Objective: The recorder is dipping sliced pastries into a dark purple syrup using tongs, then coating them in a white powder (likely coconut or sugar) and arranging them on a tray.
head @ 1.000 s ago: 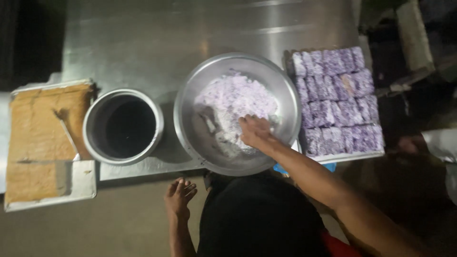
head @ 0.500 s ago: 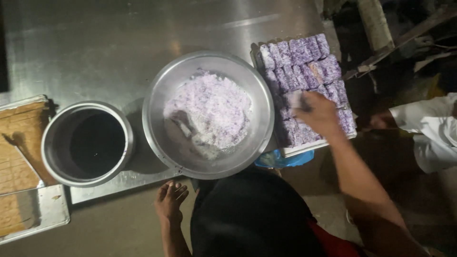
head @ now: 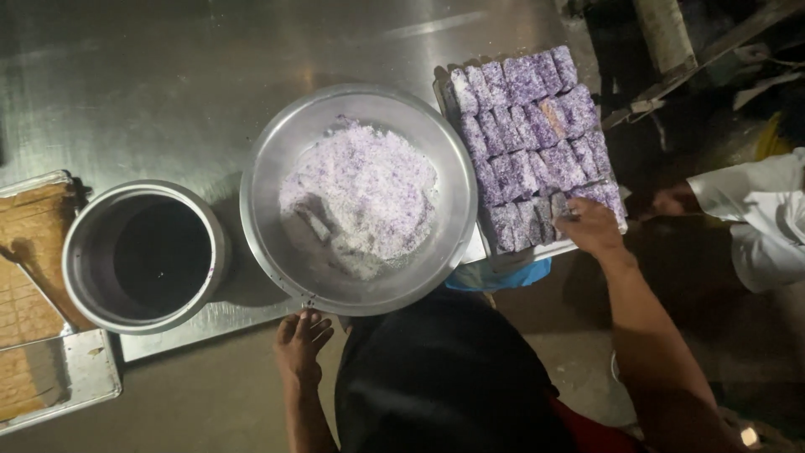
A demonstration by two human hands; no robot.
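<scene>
At the far left a tray (head: 50, 377) of brown slab sits beside a dark-filled metal pot (head: 147, 256). The left hand (head: 300, 340) rests at the bench (head: 168, 75) edge, its grip loose and holding nothing, fingertips just under the wide metal bowl (head: 277, 151) of purple-white shreds. The right hand (head: 591, 228) lies on the near corner of the tray of purple-coated pieces (head: 532, 143); I cannot tell whether its grip holds one.

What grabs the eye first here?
The wide metal bowl of purple-white flakes, centre of the steel table. Right of it, a tray packed with purple coated blocks, the right hand on its near corner. A pot of dark liquid sits left; the left hand rests at the table edge.
</scene>
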